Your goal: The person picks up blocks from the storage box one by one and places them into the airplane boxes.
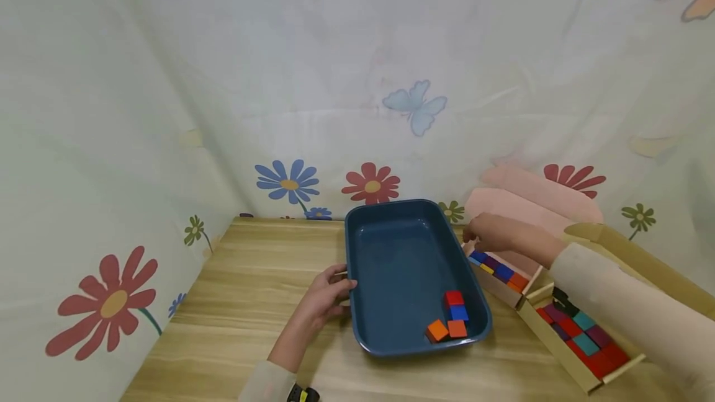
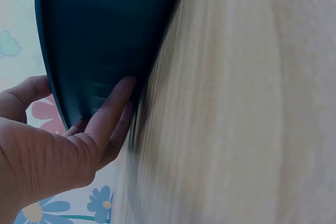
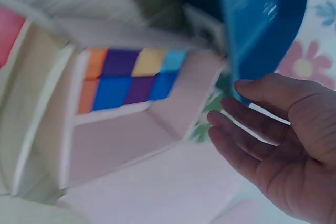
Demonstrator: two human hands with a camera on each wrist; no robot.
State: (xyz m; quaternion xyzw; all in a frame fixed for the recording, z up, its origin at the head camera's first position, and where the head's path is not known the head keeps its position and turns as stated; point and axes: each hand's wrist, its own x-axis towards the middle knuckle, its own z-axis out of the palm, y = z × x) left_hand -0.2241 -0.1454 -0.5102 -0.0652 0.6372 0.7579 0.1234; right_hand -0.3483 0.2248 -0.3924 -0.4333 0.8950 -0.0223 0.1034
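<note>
A dark blue tray [image 1: 402, 253] lies on the table, with several coloured blocks [image 1: 458, 312] in its near right corner. My left hand [image 1: 326, 293] holds the tray's left side, its thumb at the rim and its fingers against the outer wall [image 2: 100, 40]. Beyond the tray's right side, my right hand [image 1: 488, 232] hovers at the far end of a pink box [image 3: 121, 135]. Nothing shows between its loosely bent fingers [image 3: 236, 140]. Two rows of blue, purple, orange, yellow and light blue blocks [image 3: 131, 80] sit along one side of that box.
A second open cardboard box [image 1: 558, 346] stands nearer, holding red, teal and purple blocks [image 1: 586, 334] and a small black item [image 1: 564, 301]. Its raised lid [image 1: 642, 259] leans back under my right sleeve [image 1: 625, 309]. A flower-patterned curtain [image 1: 335, 79] hangs behind the wooden table [image 1: 268, 265].
</note>
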